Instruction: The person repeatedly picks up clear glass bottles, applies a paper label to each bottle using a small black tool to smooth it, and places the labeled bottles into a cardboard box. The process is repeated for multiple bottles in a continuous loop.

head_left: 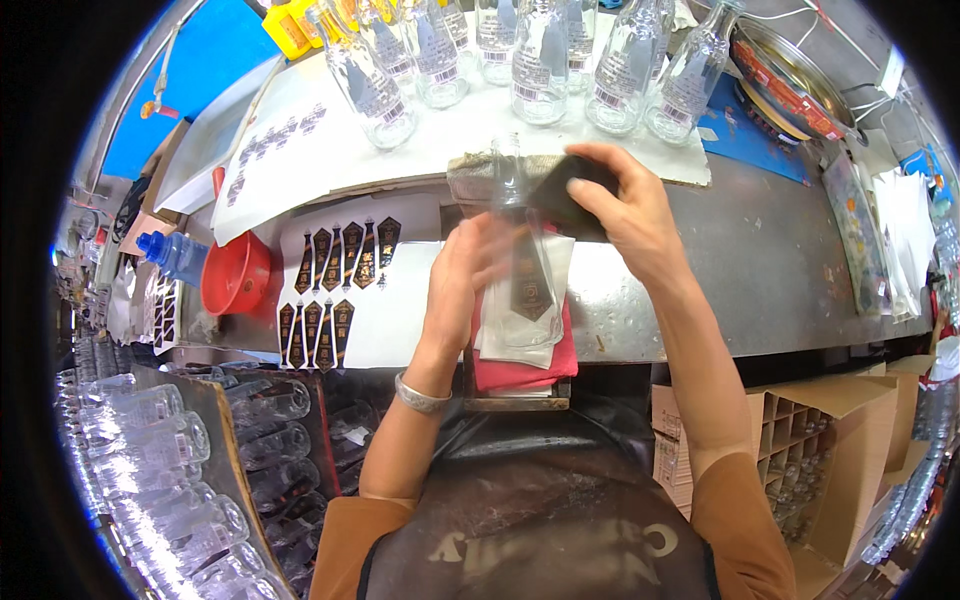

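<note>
Dark apron (540, 520) below grey worktable (770, 270), blue floor (190, 90) beyond

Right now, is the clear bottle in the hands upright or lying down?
Lying down. The clear glass bottle lies lengthwise on the folded white cloth, neck pointing away from the person, left hand pressing its dark label.

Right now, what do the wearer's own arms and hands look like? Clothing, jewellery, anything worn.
Both forearms are bare, entering from the lower edge. Short orange-brown sleeves end above the elbows. The left wrist carries a silver metal bangle. The left hand and right hand wear no gloves; rings cannot be told, as the left hand is blurred. A dark apron with faded pale lettering covers the chest.
</note>
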Available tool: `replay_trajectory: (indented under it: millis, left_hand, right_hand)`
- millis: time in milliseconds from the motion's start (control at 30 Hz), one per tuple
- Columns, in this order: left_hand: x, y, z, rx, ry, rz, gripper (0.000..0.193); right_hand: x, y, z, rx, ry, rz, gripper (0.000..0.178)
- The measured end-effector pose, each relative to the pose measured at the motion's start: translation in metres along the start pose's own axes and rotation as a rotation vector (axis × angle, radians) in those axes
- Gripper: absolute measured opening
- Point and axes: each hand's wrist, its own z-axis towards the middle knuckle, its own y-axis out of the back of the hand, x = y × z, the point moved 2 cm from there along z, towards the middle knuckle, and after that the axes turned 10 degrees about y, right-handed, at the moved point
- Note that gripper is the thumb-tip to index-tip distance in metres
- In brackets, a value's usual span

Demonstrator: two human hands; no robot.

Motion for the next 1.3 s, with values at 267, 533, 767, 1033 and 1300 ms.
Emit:
replay_trajectory:
  millis: [267, 533, 767, 1033, 1300]
  left_hand:
    - [0.017, 0.022, -0.037, 0.007, -0.167, 0.286, 0.082]
    - [0.033, 0.005, -0.056, -0.109, -0.504, 0.860, 0.127]
    - [0.038, -0.003, -0.059, -0.146, -0.505, 0.676, 0.132]
    - [0.036, -0.003, -0.059, -0.099, -0.594, 0.595, 0.128]
    - [0.043, 0.007, -0.061, -0.037, -0.512, 0.605, 0.121]
  right_hand:
    - [0.037, -0.020, 0.036, 0.263, 0.193, -0.364, 0.032]
    - [0.054, -0.052, -0.025, 0.393, 0.760, -0.710, 0.015]
    - [0.037, -0.051, -0.013, 0.229, 0.562, -0.641, 0.008]
    - [0.056, -0.049, -0.071, 0.514, 0.589, -0.429, 0.012]
    - [0.056, -0.045, -0.074, 0.445, 0.727, -0.396, 0.016]
